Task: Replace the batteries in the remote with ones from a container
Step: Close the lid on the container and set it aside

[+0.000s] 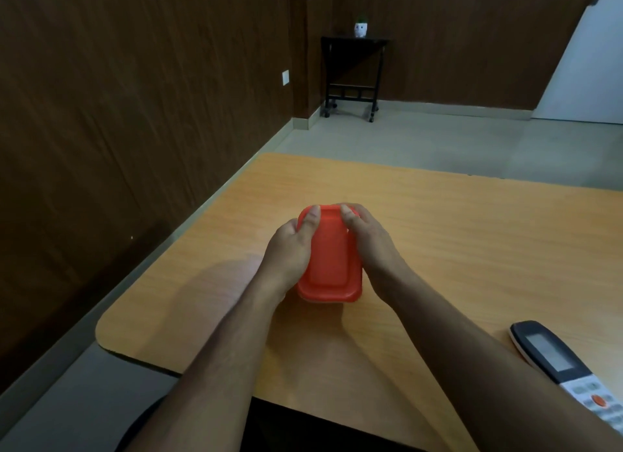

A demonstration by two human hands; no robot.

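A light orange wooden table (pixel 438 236) carries everything. At its middle, the left hand (pixel 290 249) and right hand (pixel 371 246) grip a red lidded plastic container (pixel 332 259) (thumbs on top). The grey-and-white remote (pixel 566 367) lies near the table's right edge.

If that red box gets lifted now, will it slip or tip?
The red box is probably light, rigid plastic; both hands, left hand and right hand, wrap its sides. Its smooth lid may be slippery. Low and flat-bottomed, it seems unlikely to tip.
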